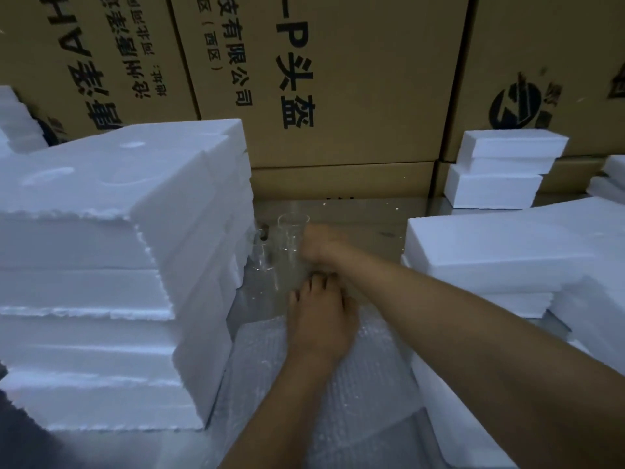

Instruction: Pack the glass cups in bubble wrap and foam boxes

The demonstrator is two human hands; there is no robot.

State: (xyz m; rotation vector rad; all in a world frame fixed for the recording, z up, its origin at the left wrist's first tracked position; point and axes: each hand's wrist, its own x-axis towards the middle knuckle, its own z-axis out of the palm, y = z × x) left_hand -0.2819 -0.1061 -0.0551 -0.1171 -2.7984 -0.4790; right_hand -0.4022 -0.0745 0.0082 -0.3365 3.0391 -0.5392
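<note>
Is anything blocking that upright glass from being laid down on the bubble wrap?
Only the left hand rests on the bubble wrap just in front of the glass cup; the right hand is beside the cup.

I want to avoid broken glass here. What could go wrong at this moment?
1. The right hand is beside the tall clear glass cup; a nudge may tip it into the second clear cup.
2. The tall stack of white foam boxes stands close and could slide onto them.
</note>
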